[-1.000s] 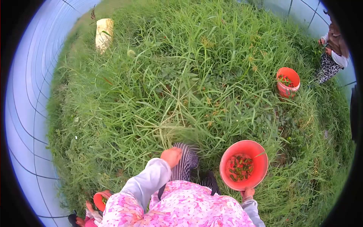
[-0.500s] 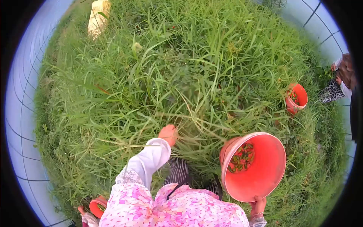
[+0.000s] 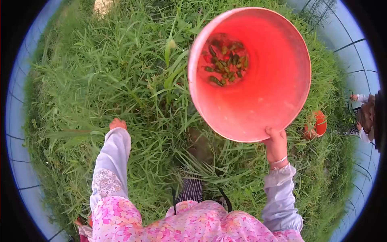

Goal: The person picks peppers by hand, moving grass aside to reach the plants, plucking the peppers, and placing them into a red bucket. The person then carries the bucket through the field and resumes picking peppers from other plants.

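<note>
My right hand [image 3: 276, 145] grips the lower rim of a large red bucket [image 3: 262, 109], with the thumb over the edge. The bucket is raised and tilted, its mouth toward me. Several green and some reddish peppers [image 3: 226, 66] lie at its bottom. Out to the left, my left hand [image 3: 118, 124] is low over the tall grass [image 3: 149, 105]. Its fingers are too small and hidden to make out, and a blurred stalk streaks leftward beside it.
A smaller red bucket [image 3: 320, 123] stands in the grass at right, near another person [image 3: 365, 117]. Part of a person [image 3: 84, 230] shows at lower left. A pale block [image 3: 104, 7] is at upper left. Bluish sheeting [image 3: 20, 133] borders both sides.
The large bucket has moved up and closer to the camera, with my right hand on its rim. My left hand has gone left and slightly up, away from the grass in front of my legs.
</note>
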Demonstrator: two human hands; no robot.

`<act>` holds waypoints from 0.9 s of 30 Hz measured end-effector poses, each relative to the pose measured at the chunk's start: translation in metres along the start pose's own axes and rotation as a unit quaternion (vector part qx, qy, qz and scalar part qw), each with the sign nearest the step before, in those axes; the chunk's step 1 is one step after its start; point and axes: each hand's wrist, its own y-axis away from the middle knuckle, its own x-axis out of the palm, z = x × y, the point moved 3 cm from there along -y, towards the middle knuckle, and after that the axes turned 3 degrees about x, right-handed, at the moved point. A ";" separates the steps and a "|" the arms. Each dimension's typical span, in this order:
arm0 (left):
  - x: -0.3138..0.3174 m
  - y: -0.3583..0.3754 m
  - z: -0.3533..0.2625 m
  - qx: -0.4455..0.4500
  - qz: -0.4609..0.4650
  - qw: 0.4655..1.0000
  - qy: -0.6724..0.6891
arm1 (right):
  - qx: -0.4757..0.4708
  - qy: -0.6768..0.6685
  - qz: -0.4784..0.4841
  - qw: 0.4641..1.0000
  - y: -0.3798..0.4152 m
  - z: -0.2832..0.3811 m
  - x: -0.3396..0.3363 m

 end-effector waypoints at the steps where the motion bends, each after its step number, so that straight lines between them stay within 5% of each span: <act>1: 0.011 0.011 0.003 -0.036 0.015 0.998 0.050 | 0.002 0.030 0.019 0.999 -0.014 -0.003 0.031; 5: 0.011 0.073 0.006 0.084 -0.017 0.996 0.009 | -0.006 0.054 0.130 0.990 -0.053 -0.060 0.147; 7: 0.016 0.095 0.006 0.127 -0.063 0.990 0.019 | -0.057 0.182 0.149 0.970 -0.060 -0.109 0.195; 9: -0.031 0.133 -0.004 0.175 -0.066 0.964 0.187 | 0.024 0.267 0.202 0.942 -0.048 -0.152 0.230; 10: -0.036 0.146 -0.003 0.199 -0.032 0.931 0.306 | -0.011 0.312 0.214 0.926 -0.039 -0.170 0.241; 11: -0.019 0.151 -0.005 0.171 0.013 0.849 0.500 | -0.045 0.355 0.230 0.905 -0.031 -0.192 0.252; 12: 0.009 0.156 -0.005 0.150 0.085 0.695 0.698 | -0.031 0.359 0.225 0.905 -0.024 -0.215 0.260; 13: 0.020 0.167 -0.005 0.087 0.104 0.642 0.755 | -0.016 0.364 0.220 0.905 -0.019 -0.232 0.263; 15: 0.026 0.196 -0.015 -0.041 0.138 0.519 0.843 | 0.198 0.344 0.326 0.858 -0.010 -0.251 0.263; 17: 0.025 0.213 -0.026 -0.167 0.176 0.382 0.892 | 0.306 0.337 0.333 0.826 0.006 -0.262 0.254; 18: 0.022 0.213 -0.034 -0.182 0.201 0.383 0.883 | 0.335 0.346 0.337 0.809 0.008 -0.278 0.248; 21: 0.024 0.204 -0.051 -0.220 0.254 0.366 0.868 | 0.164 0.441 0.302 0.829 0.011 -0.305 0.235; 25: 0.034 0.182 -0.050 -0.251 0.222 0.298 0.894 | 0.185 0.324 0.361 0.854 0.013 -0.267 0.221; 27: 0.021 0.163 -0.041 -0.174 0.191 0.270 0.928 | 0.287 0.238 0.412 0.831 0.013 -0.266 0.214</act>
